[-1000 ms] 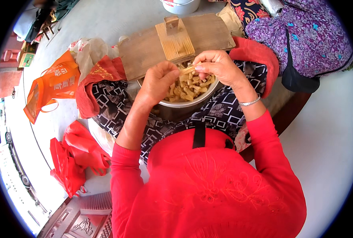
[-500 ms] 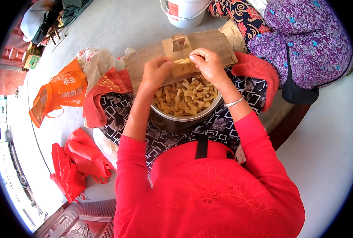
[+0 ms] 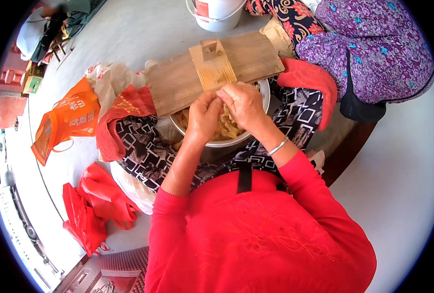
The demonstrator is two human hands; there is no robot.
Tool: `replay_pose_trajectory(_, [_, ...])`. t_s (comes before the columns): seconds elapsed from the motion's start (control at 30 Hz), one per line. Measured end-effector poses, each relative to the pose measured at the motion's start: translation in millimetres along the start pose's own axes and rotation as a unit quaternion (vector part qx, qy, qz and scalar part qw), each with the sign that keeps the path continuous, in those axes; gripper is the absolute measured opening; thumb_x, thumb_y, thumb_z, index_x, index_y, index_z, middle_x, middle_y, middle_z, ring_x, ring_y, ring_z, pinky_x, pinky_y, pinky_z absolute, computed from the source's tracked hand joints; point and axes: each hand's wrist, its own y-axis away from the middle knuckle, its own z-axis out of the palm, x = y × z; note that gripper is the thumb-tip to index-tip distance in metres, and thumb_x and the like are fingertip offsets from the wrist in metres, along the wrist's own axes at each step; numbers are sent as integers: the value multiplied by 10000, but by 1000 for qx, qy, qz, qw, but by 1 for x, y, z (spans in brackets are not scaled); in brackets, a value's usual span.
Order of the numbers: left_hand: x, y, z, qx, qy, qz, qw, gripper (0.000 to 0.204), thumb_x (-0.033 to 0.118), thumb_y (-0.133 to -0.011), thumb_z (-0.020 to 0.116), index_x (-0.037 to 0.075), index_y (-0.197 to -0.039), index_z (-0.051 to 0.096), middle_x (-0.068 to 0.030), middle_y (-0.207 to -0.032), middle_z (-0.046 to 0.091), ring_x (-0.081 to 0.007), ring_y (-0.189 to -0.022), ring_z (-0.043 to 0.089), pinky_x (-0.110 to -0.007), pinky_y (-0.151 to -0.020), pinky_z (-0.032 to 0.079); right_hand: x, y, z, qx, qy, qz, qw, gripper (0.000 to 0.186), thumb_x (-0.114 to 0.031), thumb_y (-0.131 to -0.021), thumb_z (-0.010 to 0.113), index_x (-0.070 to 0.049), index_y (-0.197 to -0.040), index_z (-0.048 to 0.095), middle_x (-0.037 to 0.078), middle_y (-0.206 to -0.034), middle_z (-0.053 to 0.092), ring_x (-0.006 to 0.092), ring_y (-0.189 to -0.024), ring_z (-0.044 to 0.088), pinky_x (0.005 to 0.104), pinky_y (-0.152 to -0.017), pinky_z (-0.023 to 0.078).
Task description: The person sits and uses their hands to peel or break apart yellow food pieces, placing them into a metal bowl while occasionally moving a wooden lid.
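The left hand (image 3: pixel 203 117) is seen clenched over the metal bowl (image 3: pixel 264 100), its fingertips pinched on a pale, thin food strip (image 3: pixel 222 105) at the bowl's middle, just below the wooden slicer board (image 3: pixel 178 83) that is laid across the rim. The strip is judged light, soft and limp, probably moist and easily torn, so it is best taken at its ends. Its long axis cannot be told for certain, though it seems to run across between the hands. Its other end is gripped by the closed right hand (image 3: pixel 243 102).
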Motion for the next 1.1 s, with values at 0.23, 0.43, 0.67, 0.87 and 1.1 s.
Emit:
replay_pose_trajectory(0.23, [26,60,-26,-81,-256,55,962,231,160,-950,578,-39,-836,605,-22,-647,523,-91,-604,446,-272,-558,401,-4,35,-48,-186,-50,113,975,206,-170,-901,622,-9,-772,623,157,-569,510,245,-471,454,338,-483,411])
replay_pose_trajectory(0.43, [134,82,20,-183,-38,208,960,142,102,-920,617,-31,-879,648,-89,-735,640,-148,-610,606,-263,-550,466,-69,29,-131,-351,-379,139,845,174,-137,-856,587,-13,-764,667,64,-702,675,187,-586,620,291,-568,480])
replay_pose_trajectory(0.67, [128,50,49,-281,163,101,941,219,99,-962,442,-22,-1061,595,-47,-822,628,-115,-748,598,-262,-642,491,-75,38,-123,32,-587,172,790,352,-246,-947,585,53,-1125,631,-34,-634,506,59,-499,397,227,-467,311])
replay_pose_trajectory(0.87, [46,27,37,-221,215,-57,949,238,59,-908,558,6,-1140,566,22,-786,532,-43,-677,449,-201,-578,367,-7,27,-43,107,-71,49,991,297,-86,-889,622,-29,-1179,643,96,-909,679,190,-757,637,299,-679,506])
replay_pose_trajectory(1.1, [-4,16,8,-172,-17,-51,984,121,154,-907,581,62,-834,608,-30,-621,551,-156,-533,507,-287,-497,380,-2,35,-36,-28,32,65,997,140,-183,-871,658,-45,-855,650,104,-752,622,303,-654,604,330,-583,478])
